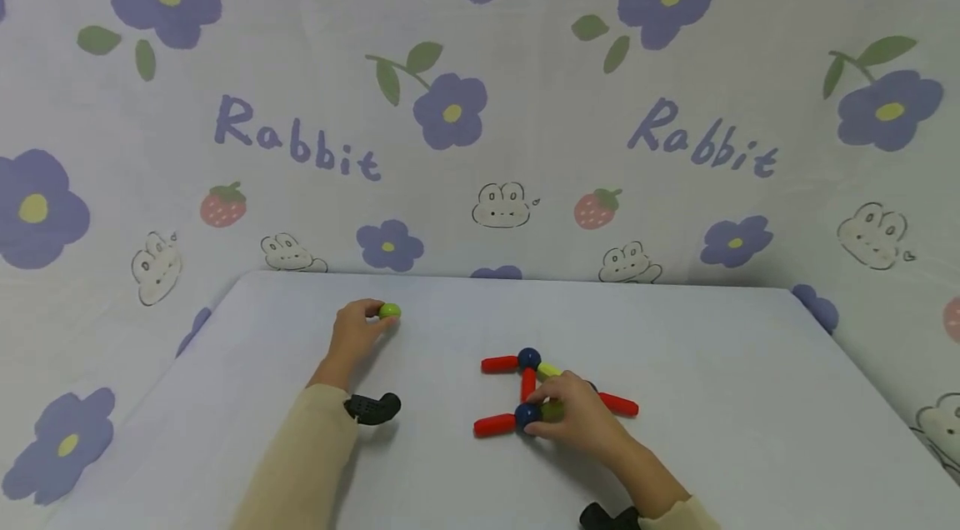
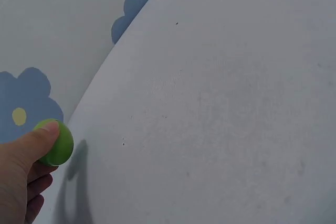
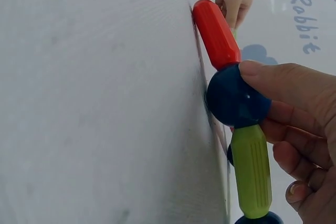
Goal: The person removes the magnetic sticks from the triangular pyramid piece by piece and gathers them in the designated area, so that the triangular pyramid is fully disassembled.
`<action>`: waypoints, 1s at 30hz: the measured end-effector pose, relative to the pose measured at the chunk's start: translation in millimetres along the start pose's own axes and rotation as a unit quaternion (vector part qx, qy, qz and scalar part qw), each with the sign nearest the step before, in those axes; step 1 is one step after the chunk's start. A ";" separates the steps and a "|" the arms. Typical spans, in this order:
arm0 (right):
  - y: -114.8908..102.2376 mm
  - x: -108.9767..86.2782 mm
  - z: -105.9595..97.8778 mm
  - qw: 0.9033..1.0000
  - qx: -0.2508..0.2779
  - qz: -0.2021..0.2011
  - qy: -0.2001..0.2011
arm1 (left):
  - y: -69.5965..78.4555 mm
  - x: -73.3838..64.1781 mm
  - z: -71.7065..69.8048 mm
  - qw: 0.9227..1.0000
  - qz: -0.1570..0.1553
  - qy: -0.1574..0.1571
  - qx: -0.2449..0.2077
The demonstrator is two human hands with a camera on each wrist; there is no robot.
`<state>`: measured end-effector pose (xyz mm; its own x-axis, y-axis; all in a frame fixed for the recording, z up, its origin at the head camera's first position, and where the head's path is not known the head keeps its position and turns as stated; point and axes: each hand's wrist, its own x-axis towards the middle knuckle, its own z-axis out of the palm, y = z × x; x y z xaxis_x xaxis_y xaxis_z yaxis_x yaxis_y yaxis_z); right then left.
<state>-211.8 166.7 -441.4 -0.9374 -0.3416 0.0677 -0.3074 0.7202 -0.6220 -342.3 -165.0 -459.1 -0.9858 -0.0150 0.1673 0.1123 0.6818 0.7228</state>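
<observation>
Toward the back left of the table, my left hand point(image 1: 357, 334) pinches a light green ball point(image 1: 390, 311) between thumb and fingers. The same green ball point(image 2: 59, 142) shows at the lower left of the left wrist view. My right hand point(image 1: 576, 415) pinches a dark blue ball point(image 1: 528, 417) at the near corner of a rod-and-ball assembly. From that ball point(image 3: 237, 97) run a red rod point(image 3: 215, 32) and a yellow-green rod point(image 3: 252, 174) in the right wrist view. Another blue ball point(image 1: 529, 358) sits at the far corner, joined to a red rod point(image 1: 500, 365). My right fingers partly cover the assembly's right side.
The white table point(image 1: 420, 472) reaches back to a cloth backdrop point(image 1: 510, 47) printed with flowers, rabbits and strawberries. A black wrist device point(image 1: 373, 408) sits on the left wrist, and another point(image 1: 609, 517) on the right. A red rod point(image 1: 618, 404) juts out right of the assembly.
</observation>
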 end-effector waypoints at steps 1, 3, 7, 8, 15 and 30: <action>-0.2 -0.3 0.1 1.000 -0.001 -0.002 0.000 | -1.3 1.2 0.1 1.000 -0.007 0.002 0.001; -0.7 -0.4 0.1 1.000 -0.001 -0.007 0.001 | -4.0 2.9 0.3 1.000 -0.017 0.006 0.005; -1.4 -1.6 0.0 1.000 0.002 -0.014 -0.001 | -6.9 4.3 0.3 1.000 -0.029 0.008 0.002; -1.3 -2.0 0.2 1.000 0.003 -0.014 -0.002 | -7.2 3.9 0.3 1.000 -0.029 0.006 0.003; 0.8 -2.8 1.2 1.000 0.009 0.000 0.003 | -11.1 7.2 2.0 1.000 -0.031 -0.003 -0.002; -0.7 -3.9 1.4 1.000 0.009 0.006 0.004 | -5.5 4.4 -5.0 0.998 -0.037 -0.022 -0.034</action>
<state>-207.7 166.7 -442.3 -0.9426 -0.3272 0.0666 -0.2927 0.7137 -0.6364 -346.7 -172.5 -459.0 -0.9960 -0.0310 0.0833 0.0454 0.6285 0.7765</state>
